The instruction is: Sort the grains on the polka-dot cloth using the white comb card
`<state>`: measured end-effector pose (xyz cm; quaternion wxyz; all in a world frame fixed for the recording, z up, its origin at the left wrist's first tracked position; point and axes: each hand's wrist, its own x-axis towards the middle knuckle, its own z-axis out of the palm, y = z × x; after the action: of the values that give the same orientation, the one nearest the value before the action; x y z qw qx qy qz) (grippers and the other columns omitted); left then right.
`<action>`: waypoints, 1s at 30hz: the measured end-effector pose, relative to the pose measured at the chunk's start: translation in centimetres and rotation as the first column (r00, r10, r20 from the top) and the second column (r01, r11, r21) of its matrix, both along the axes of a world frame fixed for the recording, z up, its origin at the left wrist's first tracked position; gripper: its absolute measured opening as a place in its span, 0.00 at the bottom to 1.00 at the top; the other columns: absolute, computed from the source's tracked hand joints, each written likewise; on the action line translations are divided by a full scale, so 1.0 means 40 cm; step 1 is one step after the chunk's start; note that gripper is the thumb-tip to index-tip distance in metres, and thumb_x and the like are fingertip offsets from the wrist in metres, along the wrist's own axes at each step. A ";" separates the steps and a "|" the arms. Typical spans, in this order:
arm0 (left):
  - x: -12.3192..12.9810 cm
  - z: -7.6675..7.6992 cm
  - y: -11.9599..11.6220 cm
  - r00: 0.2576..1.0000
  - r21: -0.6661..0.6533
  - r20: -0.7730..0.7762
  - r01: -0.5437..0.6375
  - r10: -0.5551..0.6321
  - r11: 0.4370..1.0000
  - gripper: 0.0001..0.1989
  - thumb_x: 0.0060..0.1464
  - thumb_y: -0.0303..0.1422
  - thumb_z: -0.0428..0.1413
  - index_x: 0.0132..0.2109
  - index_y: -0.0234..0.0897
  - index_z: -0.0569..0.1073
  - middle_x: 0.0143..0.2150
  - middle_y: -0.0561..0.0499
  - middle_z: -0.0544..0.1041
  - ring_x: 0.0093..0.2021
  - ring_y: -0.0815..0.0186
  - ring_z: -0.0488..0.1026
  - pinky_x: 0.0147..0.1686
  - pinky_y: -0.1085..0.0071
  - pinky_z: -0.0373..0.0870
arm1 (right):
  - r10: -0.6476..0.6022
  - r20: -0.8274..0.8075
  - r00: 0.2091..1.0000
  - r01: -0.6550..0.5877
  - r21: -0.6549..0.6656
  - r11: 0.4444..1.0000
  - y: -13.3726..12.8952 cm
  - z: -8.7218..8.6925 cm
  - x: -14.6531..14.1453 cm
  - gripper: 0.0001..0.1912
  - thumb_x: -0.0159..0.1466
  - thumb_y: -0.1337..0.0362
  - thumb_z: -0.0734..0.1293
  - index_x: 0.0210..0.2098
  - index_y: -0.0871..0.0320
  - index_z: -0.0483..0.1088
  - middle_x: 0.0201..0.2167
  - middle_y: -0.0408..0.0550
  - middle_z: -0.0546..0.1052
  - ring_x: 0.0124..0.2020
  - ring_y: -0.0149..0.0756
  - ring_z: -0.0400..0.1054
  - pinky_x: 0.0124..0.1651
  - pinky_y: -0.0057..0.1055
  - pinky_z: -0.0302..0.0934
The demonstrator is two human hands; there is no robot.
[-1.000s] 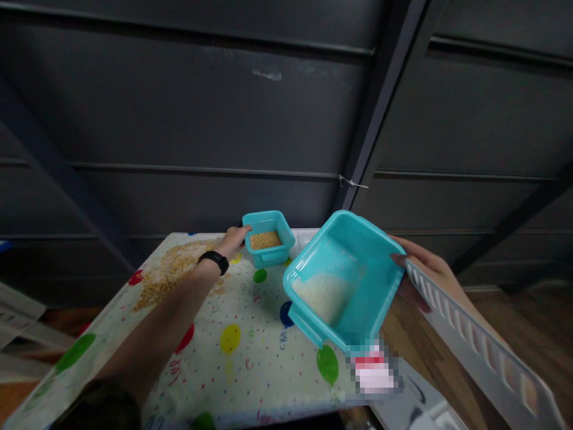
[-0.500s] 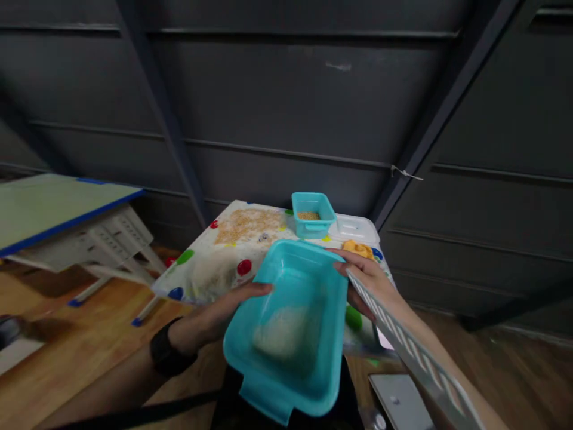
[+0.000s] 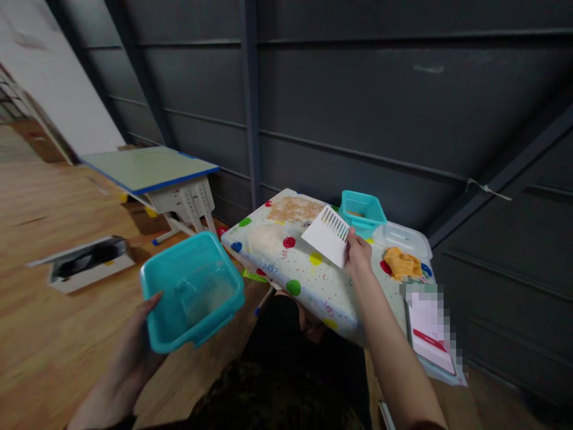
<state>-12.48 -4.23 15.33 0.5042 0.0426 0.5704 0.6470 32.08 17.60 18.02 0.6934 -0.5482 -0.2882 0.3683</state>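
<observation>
My left hand (image 3: 139, 343) grips the near-left wall of a turquoise plastic tub (image 3: 166, 307), held out to the left of the table and tilted. Some pale, powdery stuff (image 3: 212, 298) lies in the tub's lower corner. In my right hand (image 3: 359, 254) is a flat white slotted plastic piece (image 3: 324, 239), pinched at its right edge above the table. Beneath and beyond it, a pale mound (image 3: 266, 239) and a patch of tan grains (image 3: 293, 209) lie on the dotted tablecloth (image 3: 308, 283). A second turquoise tub (image 3: 363, 226) with grains inside stands at the back.
A clear lid (image 3: 405, 239) and a crumpled orange cloth (image 3: 401, 263) lie on the table's right side. A tablet-like device (image 3: 432, 343) is at the right edge. A green-topped desk (image 3: 150, 170) and an open white box (image 3: 92, 266) stand left. A dark panelled wall (image 3: 358, 101) rises behind.
The tub has moved left, off the front of the table, in my left hand alone. My right hand has let go of it and now holds the slotted piece flat over the table. The view has turned left.
</observation>
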 end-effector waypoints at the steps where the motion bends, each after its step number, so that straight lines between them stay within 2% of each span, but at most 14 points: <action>1: 0.014 -0.002 0.003 1.000 0.066 0.010 0.012 -0.012 0.998 0.27 0.74 0.29 0.66 0.77 0.40 0.84 0.55 0.40 0.99 0.57 0.37 0.98 0.56 0.39 0.99 | -0.035 0.006 0.999 0.035 0.012 0.999 0.011 -0.017 -0.005 0.40 0.54 0.22 0.87 0.30 0.46 0.71 0.24 0.39 0.77 0.32 0.41 0.70 0.39 0.38 0.67; 3: 0.050 -0.005 0.012 0.997 0.122 0.058 0.049 -0.056 0.991 0.31 0.70 0.28 0.70 0.77 0.42 0.84 0.62 0.37 0.98 0.65 0.34 0.96 0.63 0.33 0.96 | -0.052 0.066 0.996 0.050 0.025 0.998 0.022 -0.047 -0.013 0.41 0.54 0.19 0.85 0.31 0.46 0.70 0.26 0.38 0.76 0.34 0.40 0.69 0.41 0.37 0.66; 5: 0.087 -0.009 0.017 0.985 0.072 0.123 0.111 -0.120 0.991 0.32 0.70 0.27 0.70 0.78 0.40 0.82 0.64 0.33 0.96 0.65 0.31 0.95 0.60 0.31 0.97 | -0.034 0.165 0.986 0.030 0.023 0.999 0.023 -0.069 -0.018 0.41 0.53 0.19 0.84 0.32 0.47 0.71 0.27 0.39 0.77 0.35 0.41 0.70 0.42 0.37 0.65; 8: 0.133 -0.027 0.013 0.986 -0.034 0.124 0.117 -0.112 0.993 0.28 0.75 0.27 0.65 0.77 0.39 0.80 0.59 0.34 0.95 0.53 0.37 0.97 0.45 0.41 1.00 | -0.003 0.256 0.967 0.001 0.005 1.000 0.020 -0.084 -0.016 0.40 0.54 0.21 0.85 0.33 0.48 0.72 0.27 0.40 0.78 0.36 0.43 0.71 0.42 0.37 0.65; 10: 0.152 -0.051 0.008 0.985 -0.067 0.133 0.123 -0.114 0.990 0.21 0.76 0.28 0.65 0.71 0.40 0.81 0.56 0.38 0.94 0.44 0.43 0.96 0.37 0.47 0.98 | 0.013 0.275 0.961 -0.008 -0.017 1.000 0.018 -0.086 -0.011 0.39 0.55 0.22 0.85 0.33 0.47 0.72 0.27 0.40 0.78 0.35 0.44 0.71 0.41 0.37 0.64; 13: 0.169 -0.099 0.008 0.983 -0.102 0.145 0.123 -0.108 0.987 0.12 0.77 0.29 0.67 0.63 0.42 0.82 0.53 0.43 0.93 0.38 0.49 0.93 0.33 0.53 0.94 | 0.033 0.307 0.951 -0.020 -0.046 0.999 0.015 -0.087 -0.004 0.38 0.54 0.23 0.85 0.33 0.46 0.72 0.26 0.41 0.77 0.34 0.44 0.70 0.40 0.37 0.61; 17: 0.195 -0.150 0.034 0.974 -0.168 0.166 0.180 -0.152 0.969 0.09 0.79 0.30 0.68 0.61 0.40 0.83 0.45 0.47 0.91 0.33 0.51 0.91 0.29 0.56 0.90 | 0.057 0.373 0.926 -0.025 -0.090 0.996 0.008 -0.093 -0.004 0.35 0.56 0.27 0.86 0.33 0.45 0.71 0.26 0.41 0.77 0.35 0.47 0.72 0.41 0.38 0.63; 20: 0.226 -0.153 0.060 0.966 -0.200 0.194 0.212 -0.173 0.957 0.05 0.81 0.30 0.66 0.59 0.40 0.83 0.39 0.49 0.89 0.30 0.54 0.89 0.28 0.60 0.89 | 0.076 0.398 0.914 -0.038 -0.101 0.994 0.004 -0.096 -0.007 0.32 0.58 0.30 0.87 0.36 0.46 0.75 0.26 0.41 0.79 0.34 0.49 0.75 0.40 0.38 0.67; 26: 0.274 -0.126 0.098 0.956 -0.173 0.205 0.246 -0.210 0.954 0.07 0.84 0.32 0.63 0.62 0.38 0.83 0.40 0.44 0.91 0.31 0.49 0.91 0.25 0.58 0.88 | 0.155 0.477 0.865 -0.123 -0.099 0.987 0.002 -0.107 -0.007 0.29 0.57 0.34 0.87 0.41 0.49 0.84 0.27 0.44 0.82 0.33 0.51 0.77 0.40 0.41 0.71; 30: 0.266 -0.165 0.106 0.941 -0.136 0.235 0.281 -0.244 0.950 0.08 0.84 0.35 0.64 0.62 0.38 0.83 0.39 0.44 0.91 0.33 0.48 0.92 0.26 0.57 0.89 | 0.203 0.426 0.882 -0.179 -0.095 0.979 0.006 -0.116 -0.011 0.30 0.55 0.32 0.86 0.39 0.49 0.85 0.27 0.46 0.83 0.32 0.50 0.77 0.39 0.41 0.70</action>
<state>-1.84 0.02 8.73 0.6466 0.0056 0.5540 0.5243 31.65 17.84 13.39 0.5574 -0.6035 -0.4780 0.3109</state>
